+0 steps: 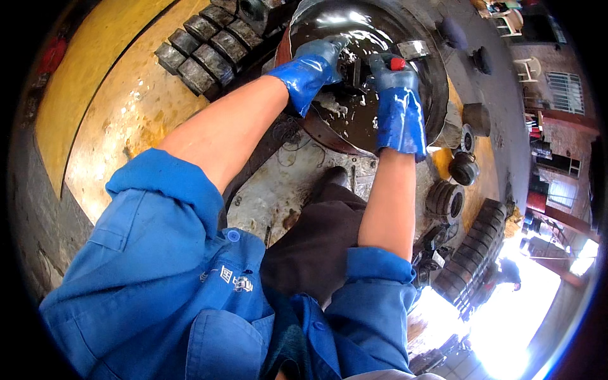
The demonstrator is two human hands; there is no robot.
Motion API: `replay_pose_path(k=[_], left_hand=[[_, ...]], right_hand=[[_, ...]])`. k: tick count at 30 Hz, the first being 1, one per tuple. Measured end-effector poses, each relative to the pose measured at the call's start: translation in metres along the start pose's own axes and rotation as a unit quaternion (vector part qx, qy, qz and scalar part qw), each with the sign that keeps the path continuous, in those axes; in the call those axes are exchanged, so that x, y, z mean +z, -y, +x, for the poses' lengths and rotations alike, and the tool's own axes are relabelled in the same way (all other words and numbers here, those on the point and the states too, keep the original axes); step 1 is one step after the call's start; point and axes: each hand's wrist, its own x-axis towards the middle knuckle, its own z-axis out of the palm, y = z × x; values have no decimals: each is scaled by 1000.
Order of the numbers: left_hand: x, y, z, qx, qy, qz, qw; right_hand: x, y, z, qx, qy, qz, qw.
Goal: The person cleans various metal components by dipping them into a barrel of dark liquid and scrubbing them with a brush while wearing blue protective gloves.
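Note:
Both my hands wear blue rubber gloves and reach into a large round basin (437,95) of dark, shiny liquid. My left hand (324,54) is at the basin's left side, fingers curled against a dark metal part (356,75) that stands between the gloves. Its fingertips are partly hidden by glare and the dark part. My right hand (389,75), across from it, is closed around a tool with a red end (398,64); the rest of the tool is hidden in the glove. Beyond the right hand, a small pale block (413,49) sits in the basin.
Rows of dark metal blocks (212,57) stand on the yellowish sheet (120,107) at left. At right are ring-shaped parts (446,201), a round dark part (464,168) and a long row of ribbed blocks (472,250). A white chair (527,68) is farther off.

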Motion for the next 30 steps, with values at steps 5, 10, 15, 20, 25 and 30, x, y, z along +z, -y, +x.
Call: replay_pose_path(k=[5,10,15,20,25,30], left_hand=[[-1,-3,3,-5,15,0,1000],[-6,-9,0,-2,-1,6,1000],[-1,-5,4,-5,13,2,1000],[-4,-6,1,-2,19,1,1000],[-1,-1,3,3,-4,9,1000],[-6,-6,2,-7,39,-14,999]], right_hand=[[8,-26,23,49,-61,10,997],[32,-44,35,75,-33,307,948],[33,-74,60,188,-18,360,914],[38,-61,48,169,-24,404,899],[40,-73,57,176,-26,447,877],[20,-115,70,245,-119,233,933]])
